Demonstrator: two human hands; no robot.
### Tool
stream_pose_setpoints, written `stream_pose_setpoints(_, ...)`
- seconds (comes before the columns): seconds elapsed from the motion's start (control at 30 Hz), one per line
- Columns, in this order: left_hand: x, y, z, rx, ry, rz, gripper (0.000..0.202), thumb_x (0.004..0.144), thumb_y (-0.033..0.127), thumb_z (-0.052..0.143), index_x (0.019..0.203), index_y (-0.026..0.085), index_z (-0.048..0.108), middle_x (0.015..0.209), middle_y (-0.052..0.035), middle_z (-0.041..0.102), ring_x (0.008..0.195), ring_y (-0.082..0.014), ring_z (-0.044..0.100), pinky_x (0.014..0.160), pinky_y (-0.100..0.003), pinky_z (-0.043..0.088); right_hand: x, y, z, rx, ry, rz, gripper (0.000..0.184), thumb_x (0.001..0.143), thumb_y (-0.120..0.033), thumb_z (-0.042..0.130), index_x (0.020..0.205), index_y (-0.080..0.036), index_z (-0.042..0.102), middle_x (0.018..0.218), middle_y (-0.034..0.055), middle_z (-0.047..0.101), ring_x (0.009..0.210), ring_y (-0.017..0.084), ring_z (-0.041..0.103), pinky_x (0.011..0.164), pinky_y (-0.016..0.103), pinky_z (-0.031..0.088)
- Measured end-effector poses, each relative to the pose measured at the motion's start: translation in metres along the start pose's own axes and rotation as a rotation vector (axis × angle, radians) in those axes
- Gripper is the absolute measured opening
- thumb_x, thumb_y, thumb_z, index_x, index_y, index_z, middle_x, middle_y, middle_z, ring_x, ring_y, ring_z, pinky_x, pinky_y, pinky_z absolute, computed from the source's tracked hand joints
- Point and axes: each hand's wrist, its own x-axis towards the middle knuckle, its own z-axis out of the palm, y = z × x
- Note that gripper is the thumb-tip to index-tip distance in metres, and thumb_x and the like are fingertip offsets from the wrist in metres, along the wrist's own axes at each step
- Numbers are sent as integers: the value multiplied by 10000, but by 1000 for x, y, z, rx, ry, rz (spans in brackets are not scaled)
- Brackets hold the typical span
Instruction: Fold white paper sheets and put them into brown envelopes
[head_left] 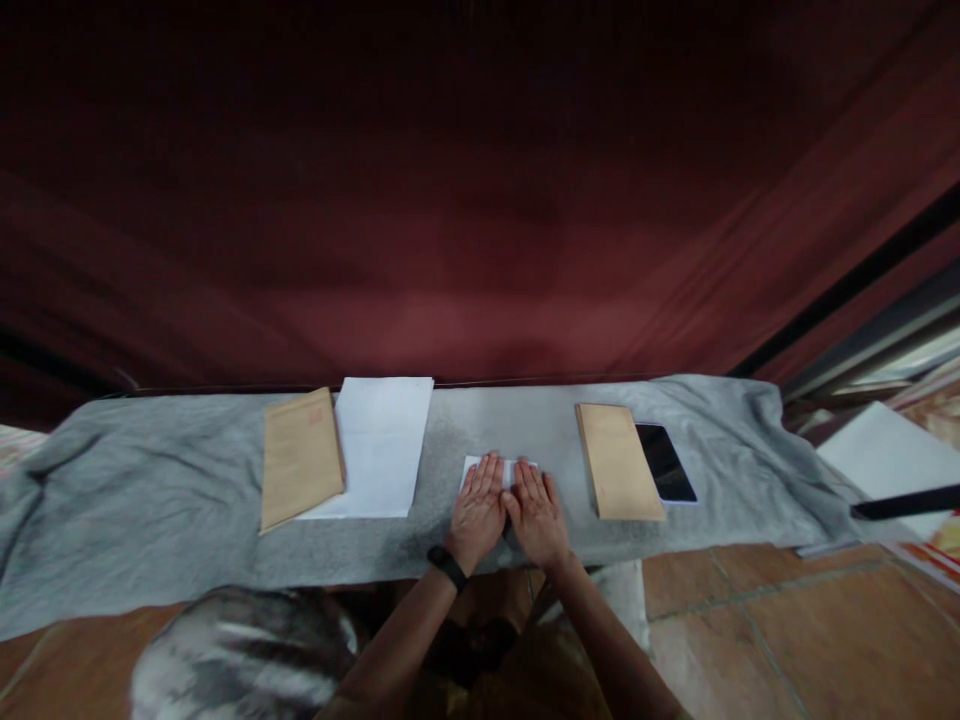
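Both my hands lie flat, side by side, on a small folded piece of white paper (509,470) at the middle of the cloth-covered surface. My left hand (480,505), with a dark band on its wrist, presses the paper's left part, fingers stretched forward. My right hand (536,515) rests on its right part, fingers likewise straight, the thumbs close together. Most of the paper is hidden under the hands; only its far edge and a strip between the fingers show.
Left of my hands, brown envelopes (300,455) overlap a stack of white sheets (382,440). To the right, another pile of brown envelopes (619,465) lies beside a dark phone (666,462). Grey cloth (187,540) covers the narrow surface. A dark red panel (480,330) rises behind it.
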Motion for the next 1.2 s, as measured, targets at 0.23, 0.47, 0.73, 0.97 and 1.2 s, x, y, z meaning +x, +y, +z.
stream_pose_setpoints(0.23,-8,-20,-6,2,58,-134,568,1019,315,338,1520,49,371,1596,-177,355,1509,-259,285,1233,-467,248,-7,7,3,-88,1,52,617,1058,-429,342,1568,-85,297,1565,172,408,1455,294,377,1205,495,230)
stream_pose_setpoints(0.47,-15,-21,-12,32,63,-250,601,1014,357,325,1538,63,351,1588,-171,368,1510,-278,280,1220,-493,264,-16,15,2,-131,0,89,661,1058,-444,318,1596,-83,187,1561,186,409,1452,301,382,1196,506,242)
stream_pose_setpoints(0.73,-14,-20,-10,54,66,-255,608,1022,371,296,1524,35,366,1585,-185,366,1510,-289,277,1212,-505,271,-27,-2,2,-124,102,102,663,1065,-401,325,1607,-91,103,1561,198,407,1442,298,398,1187,507,260)
stream_pose_setpoints(0.97,-15,-19,-13,8,100,-260,602,1019,375,319,1536,71,358,1580,-175,382,1504,-283,294,1216,-509,264,-49,-9,-9,-80,65,43,644,1046,-423,390,1574,-75,273,1534,198,451,1419,305,432,1190,498,272)
stream_pose_setpoints(1.2,-30,-20,-17,-39,175,-319,606,1011,364,325,1535,62,358,1557,-204,411,1486,-309,331,1206,-534,272,-58,5,-22,-84,50,-15,627,1044,-400,397,1575,-90,277,1537,184,452,1418,304,438,1172,491,314)
